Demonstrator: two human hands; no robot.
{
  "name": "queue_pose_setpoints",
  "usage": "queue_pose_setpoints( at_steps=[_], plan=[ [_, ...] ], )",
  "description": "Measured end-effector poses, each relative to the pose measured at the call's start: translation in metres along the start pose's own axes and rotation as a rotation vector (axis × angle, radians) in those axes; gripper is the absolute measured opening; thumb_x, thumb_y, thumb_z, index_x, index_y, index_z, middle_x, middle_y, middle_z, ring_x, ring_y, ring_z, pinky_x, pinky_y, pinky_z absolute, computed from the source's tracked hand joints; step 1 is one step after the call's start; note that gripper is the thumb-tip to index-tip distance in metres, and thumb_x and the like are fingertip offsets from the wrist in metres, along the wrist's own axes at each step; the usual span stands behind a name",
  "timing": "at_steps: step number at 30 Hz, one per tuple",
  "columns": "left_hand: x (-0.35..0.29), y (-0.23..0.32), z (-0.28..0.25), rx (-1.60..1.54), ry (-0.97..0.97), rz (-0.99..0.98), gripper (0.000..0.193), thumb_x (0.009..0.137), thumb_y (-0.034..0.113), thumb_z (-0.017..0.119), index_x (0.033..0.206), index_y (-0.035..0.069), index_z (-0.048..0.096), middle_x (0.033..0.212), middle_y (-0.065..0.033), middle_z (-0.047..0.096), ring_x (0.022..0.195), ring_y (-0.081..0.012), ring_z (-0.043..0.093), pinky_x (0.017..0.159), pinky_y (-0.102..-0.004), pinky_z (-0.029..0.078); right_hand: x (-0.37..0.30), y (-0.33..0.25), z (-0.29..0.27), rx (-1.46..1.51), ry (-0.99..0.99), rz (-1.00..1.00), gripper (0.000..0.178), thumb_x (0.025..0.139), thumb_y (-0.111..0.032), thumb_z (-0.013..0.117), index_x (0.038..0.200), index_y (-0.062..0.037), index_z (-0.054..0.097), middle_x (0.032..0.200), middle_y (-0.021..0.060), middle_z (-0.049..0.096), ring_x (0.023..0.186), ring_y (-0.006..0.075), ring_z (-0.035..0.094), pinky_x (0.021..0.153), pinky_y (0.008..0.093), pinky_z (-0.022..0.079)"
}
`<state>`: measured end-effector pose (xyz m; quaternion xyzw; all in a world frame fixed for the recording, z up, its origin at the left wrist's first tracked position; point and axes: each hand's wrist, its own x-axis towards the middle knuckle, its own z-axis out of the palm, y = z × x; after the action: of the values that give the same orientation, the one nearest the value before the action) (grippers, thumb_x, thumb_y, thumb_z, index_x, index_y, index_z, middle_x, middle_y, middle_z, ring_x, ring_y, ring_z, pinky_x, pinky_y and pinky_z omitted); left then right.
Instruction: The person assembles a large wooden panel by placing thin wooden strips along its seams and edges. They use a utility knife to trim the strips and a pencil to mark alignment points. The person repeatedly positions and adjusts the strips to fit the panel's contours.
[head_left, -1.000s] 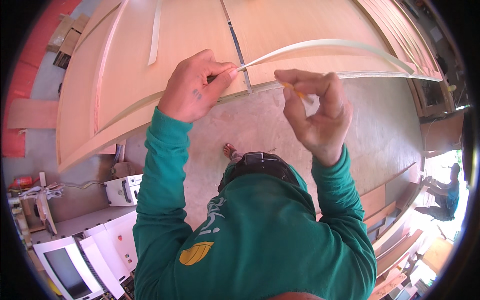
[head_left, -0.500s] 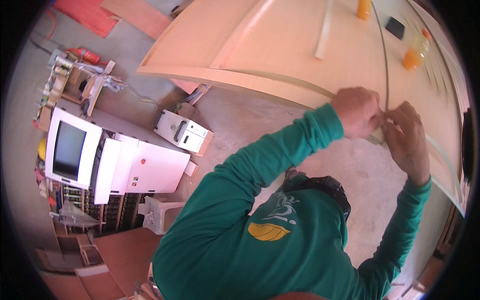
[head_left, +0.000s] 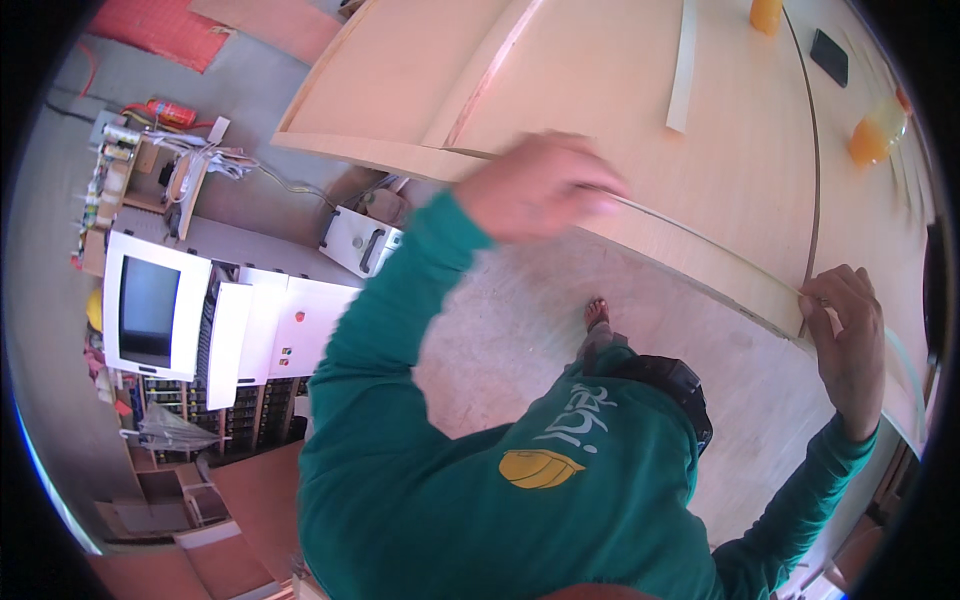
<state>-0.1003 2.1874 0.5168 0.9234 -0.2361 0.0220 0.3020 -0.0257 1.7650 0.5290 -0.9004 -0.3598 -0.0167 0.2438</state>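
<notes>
A thin pale edging strip (head_left: 710, 243) runs along the near edge of a large light wood panel (head_left: 590, 90). My left hand (head_left: 545, 190), smeared by motion, is closed round the strip's left part. Farther right, at the panel's edge close to a dark seam line, my right hand (head_left: 848, 335) pinches the strip between thumb and fingers. The strip stretches between both hands, lying close to the edge. Whether it is fixed to the edge, I cannot tell.
On the panel lie a loose pale strip (head_left: 683, 75), an orange bottle (head_left: 766, 15), a black phone (head_left: 829, 57) and a clear bottle with orange liquid (head_left: 878, 135). To the left stand a white console with a screen (head_left: 150, 305), a white box (head_left: 352, 240) and a fire extinguisher (head_left: 172, 112).
My left hand has moved left along the panel's edge, away from my right hand, which is still at the seam. The strip now shows between them. The view has shifted slightly.
</notes>
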Motion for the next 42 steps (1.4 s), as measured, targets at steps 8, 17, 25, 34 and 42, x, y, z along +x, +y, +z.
queue_pose_setpoints(
  at_steps=[8,17,25,34,42],
  plan=[
    [-0.078,-0.042,-0.103,0.169,-0.127,-0.381,0.018,0.107,0.008,0.067,0.117,-0.003,0.078,0.109,-0.0145,0.077,0.103,-0.0304,0.072,0.092,-0.0391,0.056,0.001,0.009,0.007,0.024,-0.038,0.001,0.009,0.097,-0.001,0.073,0.103,0.0054,0.073,0.097,0.0151,0.063,0.093,0.0307,0.058,0.084,0.041,0.048],
    [-0.057,-0.051,-0.122,0.285,-0.222,-0.207,0.018,0.099,-0.005,0.065,0.112,-0.003,0.078,0.1,-0.0194,0.077,0.094,-0.0365,0.072,0.088,-0.0411,0.059,-0.002,0.017,0.006,-0.042,-0.028,-0.007,0.008,0.099,0.0,0.074,0.106,0.0028,0.075,0.097,0.0128,0.06,0.096,0.0275,0.056,0.083,0.0394,0.047],
    [-0.055,-0.066,-0.13,0.276,-0.222,-0.164,0.019,0.1,-0.002,0.069,0.115,0.0,0.081,0.1,-0.0162,0.08,0.092,-0.0309,0.074,0.085,-0.0405,0.059,-0.01,0.021,0.009,-0.016,0.001,-0.023,0.012,0.101,0.0,0.072,0.111,0.0012,0.078,0.097,0.0116,0.058,0.094,0.0253,0.056,0.081,0.0369,0.047],
    [-0.06,-0.054,-0.132,0.27,-0.231,-0.254,0.015,0.102,0.007,0.074,0.112,0.0,0.083,0.098,-0.016,0.079,0.089,-0.029,0.072,0.082,-0.0392,0.057,-0.006,0.017,0.004,-0.065,-0.043,-0.03,0.012,0.102,0.001,0.071,0.112,-0.0004,0.077,0.098,0.0116,0.059,0.096,0.0262,0.058,0.08,0.0375,0.049],
    [-0.058,-0.057,-0.134,0.224,-0.24,-0.256,0.014,0.102,0.006,0.075,0.112,0.0,0.083,0.097,-0.0166,0.08,0.089,-0.0288,0.073,0.082,-0.0388,0.057,-0.013,0.037,-0.006,-0.106,-0.135,-0.125,0.023,0.106,0.001,0.068,0.126,-0.01,0.071,0.111,0.0129,0.062,0.109,0.0282,0.062,0.096,0.0383,0.054]
  ],
)
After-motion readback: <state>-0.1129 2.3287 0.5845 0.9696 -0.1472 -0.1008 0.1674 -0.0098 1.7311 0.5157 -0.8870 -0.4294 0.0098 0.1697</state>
